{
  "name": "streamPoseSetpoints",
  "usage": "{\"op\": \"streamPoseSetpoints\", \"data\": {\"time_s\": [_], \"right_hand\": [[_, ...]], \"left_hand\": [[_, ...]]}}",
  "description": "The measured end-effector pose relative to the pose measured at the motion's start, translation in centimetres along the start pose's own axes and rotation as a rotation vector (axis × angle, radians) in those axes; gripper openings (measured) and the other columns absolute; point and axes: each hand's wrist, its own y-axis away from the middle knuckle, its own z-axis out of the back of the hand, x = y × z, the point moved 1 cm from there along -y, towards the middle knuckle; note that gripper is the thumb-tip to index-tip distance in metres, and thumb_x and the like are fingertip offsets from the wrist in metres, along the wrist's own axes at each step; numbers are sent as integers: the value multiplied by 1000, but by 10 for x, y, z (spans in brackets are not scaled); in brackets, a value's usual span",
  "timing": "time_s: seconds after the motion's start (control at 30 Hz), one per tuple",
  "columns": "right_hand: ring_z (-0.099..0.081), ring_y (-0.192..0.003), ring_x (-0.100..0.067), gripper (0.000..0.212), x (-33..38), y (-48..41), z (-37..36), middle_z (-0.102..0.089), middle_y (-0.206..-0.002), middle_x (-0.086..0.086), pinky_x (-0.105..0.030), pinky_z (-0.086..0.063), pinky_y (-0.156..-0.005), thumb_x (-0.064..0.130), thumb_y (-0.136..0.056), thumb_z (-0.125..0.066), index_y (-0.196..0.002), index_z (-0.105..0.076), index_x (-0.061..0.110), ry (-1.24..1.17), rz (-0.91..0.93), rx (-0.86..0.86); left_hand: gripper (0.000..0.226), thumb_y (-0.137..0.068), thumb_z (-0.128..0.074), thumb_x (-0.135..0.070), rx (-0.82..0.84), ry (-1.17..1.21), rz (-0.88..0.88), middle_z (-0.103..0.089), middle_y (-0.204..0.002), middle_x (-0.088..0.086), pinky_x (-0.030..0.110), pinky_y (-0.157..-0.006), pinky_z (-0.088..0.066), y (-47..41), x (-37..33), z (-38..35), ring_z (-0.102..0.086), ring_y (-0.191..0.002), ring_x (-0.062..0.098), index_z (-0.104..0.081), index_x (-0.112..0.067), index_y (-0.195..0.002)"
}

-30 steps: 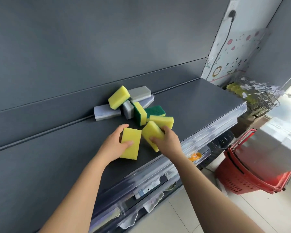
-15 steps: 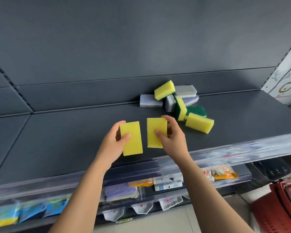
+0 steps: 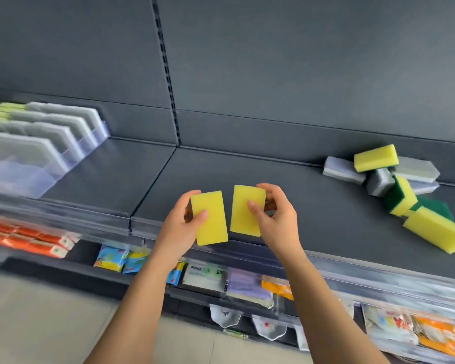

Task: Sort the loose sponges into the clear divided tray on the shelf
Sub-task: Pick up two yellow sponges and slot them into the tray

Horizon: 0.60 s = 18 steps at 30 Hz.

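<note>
Two hands are up over the front edge of the dark shelf (image 3: 313, 206), each with a sponge. At about nine o'clock in the view the clear divided tray (image 3: 19, 179) sits on the shelf. Grey sponges (image 3: 63, 122) stand on edge in its slots, row behind row, and a few yellow-green sponges (image 3: 0, 111) show at its far end, though blur hides how many each slot holds. The left hand (image 3: 180, 227) pinches the left yellow sponge (image 3: 212, 222) by its long edge, thumb on the face towards the camera and fingers curled behind. The right hand (image 3: 276, 219) pinches the right yellow sponge (image 3: 247, 210) the same way, thumb on the front face, fingers bent round the far edge. Both sponges are held upright, side by side, with a narrow gap between them. At three o'clock the loose pile (image 3: 394, 185) lies on the shelf, well apart from the tray: grey, yellow and green-backed sponges leaning on one another, with one yellow block (image 3: 436, 232) nearest the front. Below, at six o'clock, coloured packets (image 3: 208, 274) show on the lower shelf.
</note>
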Motion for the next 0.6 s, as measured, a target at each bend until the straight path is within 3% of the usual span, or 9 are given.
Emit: {"op": "streamPoseSetpoints", "data": {"time_s": [0.27,0.6], "right_hand": [[-56,-78,-15,26,55,22,-133,-59,-83,12,-39,-52,-73,23,-86,-66,-105,-55,37,-33,66,139],[-54,-76,-4,26,112,58,-280,-59,-84,16,-32,-52,-72,23,-85,-66,-104,-56,36,-109,104,259]], "left_hand": [[36,-91,-60,-23,-130,39,16,-64,-109,-10,43,-82,-55,23,32,138,-63,-97,13,-50,-53,-110],[38,-90,-60,-25,-247,-1,28,-64,-106,-15,28,-80,-51,48,71,286,-61,-95,5,-48,-56,-107]]}}
